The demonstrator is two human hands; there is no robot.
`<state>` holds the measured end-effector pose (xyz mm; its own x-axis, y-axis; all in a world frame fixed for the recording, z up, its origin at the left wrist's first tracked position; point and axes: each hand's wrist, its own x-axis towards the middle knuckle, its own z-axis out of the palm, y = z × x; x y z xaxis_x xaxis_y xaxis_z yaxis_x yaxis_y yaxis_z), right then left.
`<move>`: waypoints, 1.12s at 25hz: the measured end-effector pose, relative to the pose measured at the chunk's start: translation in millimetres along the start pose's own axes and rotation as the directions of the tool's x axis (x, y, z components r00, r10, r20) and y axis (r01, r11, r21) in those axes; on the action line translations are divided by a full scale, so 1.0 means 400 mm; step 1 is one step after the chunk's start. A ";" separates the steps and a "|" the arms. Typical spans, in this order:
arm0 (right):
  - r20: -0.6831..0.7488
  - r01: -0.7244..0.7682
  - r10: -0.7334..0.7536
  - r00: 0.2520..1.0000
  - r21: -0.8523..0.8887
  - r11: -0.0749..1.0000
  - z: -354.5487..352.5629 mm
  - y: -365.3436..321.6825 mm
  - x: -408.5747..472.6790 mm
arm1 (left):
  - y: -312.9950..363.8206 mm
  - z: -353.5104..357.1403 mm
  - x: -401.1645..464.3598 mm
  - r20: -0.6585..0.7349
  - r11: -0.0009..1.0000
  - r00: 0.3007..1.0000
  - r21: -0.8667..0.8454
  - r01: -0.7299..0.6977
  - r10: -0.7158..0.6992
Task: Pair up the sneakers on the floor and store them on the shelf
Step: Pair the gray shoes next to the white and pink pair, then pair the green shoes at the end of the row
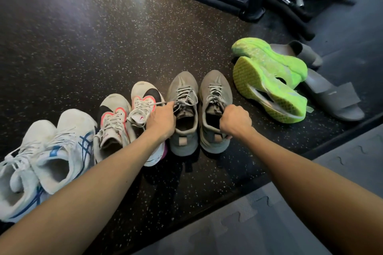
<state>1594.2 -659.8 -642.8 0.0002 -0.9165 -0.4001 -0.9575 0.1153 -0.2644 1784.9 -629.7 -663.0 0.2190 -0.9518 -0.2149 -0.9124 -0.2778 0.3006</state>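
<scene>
Both hands are closed on the grey sneakers: the left hand (161, 120) grips the left one (183, 114) at its tongue, the right hand (235, 120) grips the right one (215, 109). The person should lift both together, level, keeping them side by side.

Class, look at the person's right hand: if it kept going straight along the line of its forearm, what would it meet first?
Probably the right grey sneaker that the right hand already grips, its tongue and laces first; beyond its toe, only speckled floor.

Two long arms reach out from the bottom of the view. Both arms are bare, with no sleeves on them. The left hand (161, 121) and the right hand (235, 119) wear no gloves, rings, or watches.
</scene>
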 end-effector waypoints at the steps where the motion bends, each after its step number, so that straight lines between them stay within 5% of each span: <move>1: 0.005 -0.001 0.001 1.000 0.000 1.000 -0.001 -0.007 0.008 | -0.004 -0.010 0.008 0.019 1.000 1.000 -0.018 -0.004 0.005; 5: 0.105 -0.014 0.014 0.994 -0.003 1.000 -0.011 -0.010 0.013 | -0.005 -0.050 0.013 0.177 0.993 0.983 -0.118 -0.018 0.039; 9: 0.170 0.054 -0.055 0.984 0.007 0.998 -0.051 0.009 0.016 | 0.008 -0.110 0.046 0.187 0.999 0.982 0.052 0.000 -0.010; 12: 0.048 0.122 -0.122 0.991 0.010 0.992 -0.116 0.023 0.012 | 0.063 -0.160 0.054 0.084 0.994 0.996 0.106 0.028 -0.037; 16: -0.204 0.127 -0.139 0.969 -0.075 0.989 -0.272 0.067 0.021 | 0.171 -0.198 0.087 -0.078 0.971 0.988 0.210 -0.113 0.131; 23: -0.380 0.021 -0.059 0.923 -0.103 0.994 -0.572 0.193 0.087 | 0.419 -0.209 0.155 0.007 0.945 0.958 0.157 -0.286 0.288; 28: -0.395 0.028 -0.050 0.917 -0.063 0.998 -0.622 0.310 0.190 | 0.627 -0.124 0.215 0.078 0.910 0.913 0.088 -0.405 0.399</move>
<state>1403.7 -810.7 -487.8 -0.0655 -0.9978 -0.0076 -0.9734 0.0656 -0.2194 1592.3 -787.8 -559.9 -0.1912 -0.9702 -0.1486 -0.9494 0.1444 0.2788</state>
